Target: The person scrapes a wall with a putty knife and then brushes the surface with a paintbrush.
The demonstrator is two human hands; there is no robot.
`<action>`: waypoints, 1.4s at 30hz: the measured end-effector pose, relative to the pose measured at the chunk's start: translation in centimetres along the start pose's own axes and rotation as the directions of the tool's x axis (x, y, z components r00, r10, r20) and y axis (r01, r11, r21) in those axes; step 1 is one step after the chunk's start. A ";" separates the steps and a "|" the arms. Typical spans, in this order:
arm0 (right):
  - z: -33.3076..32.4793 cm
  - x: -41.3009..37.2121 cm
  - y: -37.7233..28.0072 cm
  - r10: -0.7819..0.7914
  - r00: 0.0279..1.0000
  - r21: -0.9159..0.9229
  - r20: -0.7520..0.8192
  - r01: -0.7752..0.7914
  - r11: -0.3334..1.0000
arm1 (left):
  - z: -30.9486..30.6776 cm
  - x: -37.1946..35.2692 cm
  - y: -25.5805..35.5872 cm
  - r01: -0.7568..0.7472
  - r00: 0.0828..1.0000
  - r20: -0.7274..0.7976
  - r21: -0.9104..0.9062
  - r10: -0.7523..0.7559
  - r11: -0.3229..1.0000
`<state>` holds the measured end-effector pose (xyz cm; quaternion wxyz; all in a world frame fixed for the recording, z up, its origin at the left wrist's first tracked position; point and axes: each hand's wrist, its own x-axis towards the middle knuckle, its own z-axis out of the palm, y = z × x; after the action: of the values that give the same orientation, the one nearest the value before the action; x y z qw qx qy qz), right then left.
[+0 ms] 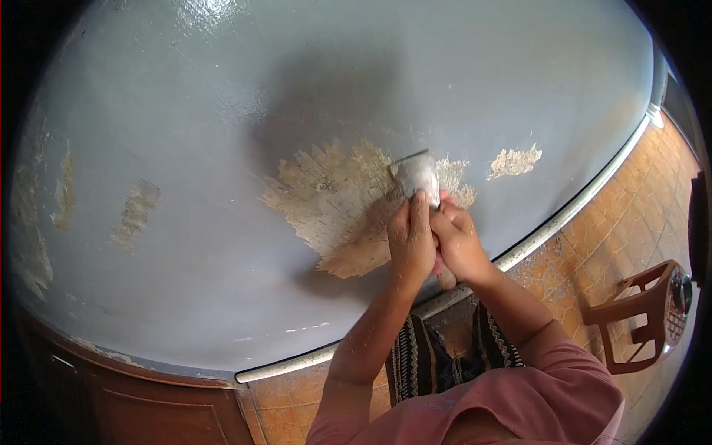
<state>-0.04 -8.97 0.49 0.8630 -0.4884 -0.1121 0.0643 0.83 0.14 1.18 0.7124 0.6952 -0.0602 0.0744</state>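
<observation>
Both of my hands grip one scraper [417, 175] with a wide metal blade and a wooden-looking handle whose end sticks out below. My left hand [412, 241] is closed around it, one finger stretched along the blade's base. Beside it, my right hand [461, 241] wraps the handle from the other side. The blade's edge is at the grey painted wall [534, 89]; whether it touches is hard to tell. Left of the blade spreads a large bare beige patch [334, 200] with ragged edges, and it continues to the blade's right.
Smaller bare patches [515, 162] mark the wall on both sides. A pipe-like white strip [586, 196] runs along its foot. Flakes lie on the orange tiled floor [615, 215]. A brown plastic stool [641, 315] with a dark round object stands right; a brown wooden panel [156, 408] is lower left.
</observation>
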 end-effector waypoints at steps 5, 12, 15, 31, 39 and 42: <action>0.7 0.4 -1.0 0.016 1.000 0.054 -0.007 -0.015 0.998 | 0.3 0.5 1.8 0.035 0.999 -0.024 -0.050 -0.037 0.998; 0.7 1.1 0.0 -0.170 0.986 -0.116 0.006 0.169 0.979 | -0.4 1.1 0.6 -0.083 0.995 -0.060 -0.003 0.083 0.997; 2.5 2.5 -3.6 -0.133 0.990 -0.041 0.050 0.135 0.990 | -1.0 2.0 3.9 -0.068 0.995 -0.058 0.126 0.076 0.990; 1.5 -0.8 -0.7 -0.037 0.995 -0.032 -0.089 0.035 0.999 | -0.4 0.2 1.2 -0.018 0.999 0.031 0.033 0.017 0.999; 1.3 -0.6 -0.6 -0.016 0.998 -0.004 -0.057 0.015 1.000 | -0.5 0.1 1.5 -0.034 0.998 0.056 0.013 0.033 0.999; 1.5 0.5 -1.1 -0.062 0.997 -0.042 -0.043 0.061 0.997 | -0.6 1.0 2.8 -0.021 0.999 0.031 0.054 0.019 0.998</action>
<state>0.09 -8.16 2.27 0.8568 -0.5034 -0.1091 0.0245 1.26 0.84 4.07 0.6917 0.7146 -0.0761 0.0723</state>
